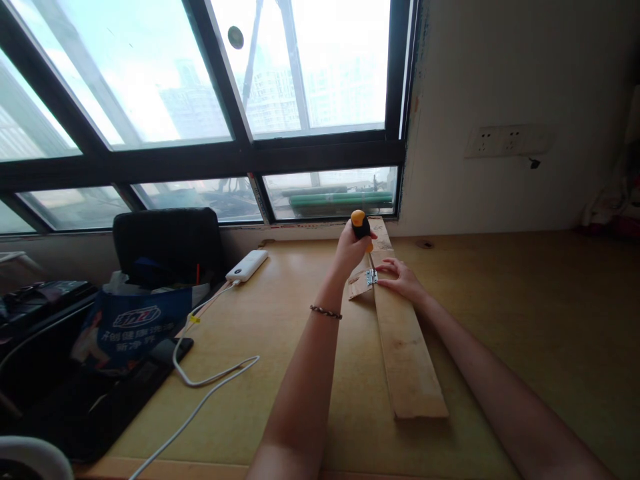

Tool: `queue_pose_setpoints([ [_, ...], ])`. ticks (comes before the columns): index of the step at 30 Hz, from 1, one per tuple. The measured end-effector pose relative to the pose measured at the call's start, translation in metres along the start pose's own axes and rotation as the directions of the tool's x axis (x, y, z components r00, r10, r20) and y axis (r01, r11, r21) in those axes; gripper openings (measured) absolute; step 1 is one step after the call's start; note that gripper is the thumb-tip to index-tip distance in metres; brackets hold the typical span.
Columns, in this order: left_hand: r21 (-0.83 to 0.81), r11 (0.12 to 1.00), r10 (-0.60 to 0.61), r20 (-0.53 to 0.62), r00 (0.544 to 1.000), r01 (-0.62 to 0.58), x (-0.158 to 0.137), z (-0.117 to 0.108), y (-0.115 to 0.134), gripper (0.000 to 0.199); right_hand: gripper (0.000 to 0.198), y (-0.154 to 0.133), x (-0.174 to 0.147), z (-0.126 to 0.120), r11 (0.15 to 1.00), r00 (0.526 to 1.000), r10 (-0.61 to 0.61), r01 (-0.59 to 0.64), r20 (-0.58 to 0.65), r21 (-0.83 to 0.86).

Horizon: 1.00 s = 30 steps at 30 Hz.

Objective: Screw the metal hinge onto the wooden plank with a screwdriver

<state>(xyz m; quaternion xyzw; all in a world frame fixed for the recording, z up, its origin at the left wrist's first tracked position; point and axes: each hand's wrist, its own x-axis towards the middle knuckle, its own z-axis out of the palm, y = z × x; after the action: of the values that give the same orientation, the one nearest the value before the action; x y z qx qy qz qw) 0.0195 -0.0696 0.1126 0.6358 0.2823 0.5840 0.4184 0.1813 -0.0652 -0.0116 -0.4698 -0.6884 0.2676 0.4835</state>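
Note:
My left hand (352,247) is closed round the handle of a screwdriver (359,225), black with orange-yellow ends. Its shaft points down at a silver metal hinge (371,277) with several holes. The hinge lies across the edge of a long wooden plank (407,357) and a small piece of wood (358,287), which slopes down to the left. Beside the hinge, my right hand (404,281) rests on the plank, fingers stretched out and apart, fingertips close to the metal. Whether the tip sits in a screw is too small to tell.
A white power bank (247,266) with a white cable (205,383) lies on the table (295,320) to the left. A black chair (167,240) and a blue bag (135,327) stand beyond the table's left edge. Window and wall close off the back.

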Motion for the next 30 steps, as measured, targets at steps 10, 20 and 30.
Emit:
queue_pose_setpoints([
  [10,0.119,0.991,0.077,-0.126,0.989,-0.062,0.001,0.009,-0.014,0.041,0.054,0.002,0.000,0.001,1.000,1.000,-0.002,0.002,0.003,0.008],
  [20,0.137,0.988,0.094,-0.191,0.977,-0.069,0.003,0.000,-0.013,0.038,0.054,0.001,-0.001,0.001,1.000,1.000,0.009,-0.009,0.006,0.023],
  [30,0.075,0.995,0.071,-0.067,0.995,-0.066,0.001,0.004,-0.016,0.035,0.054,-0.004,-0.002,0.001,0.999,1.000,0.016,-0.016,-0.007,0.031],
])
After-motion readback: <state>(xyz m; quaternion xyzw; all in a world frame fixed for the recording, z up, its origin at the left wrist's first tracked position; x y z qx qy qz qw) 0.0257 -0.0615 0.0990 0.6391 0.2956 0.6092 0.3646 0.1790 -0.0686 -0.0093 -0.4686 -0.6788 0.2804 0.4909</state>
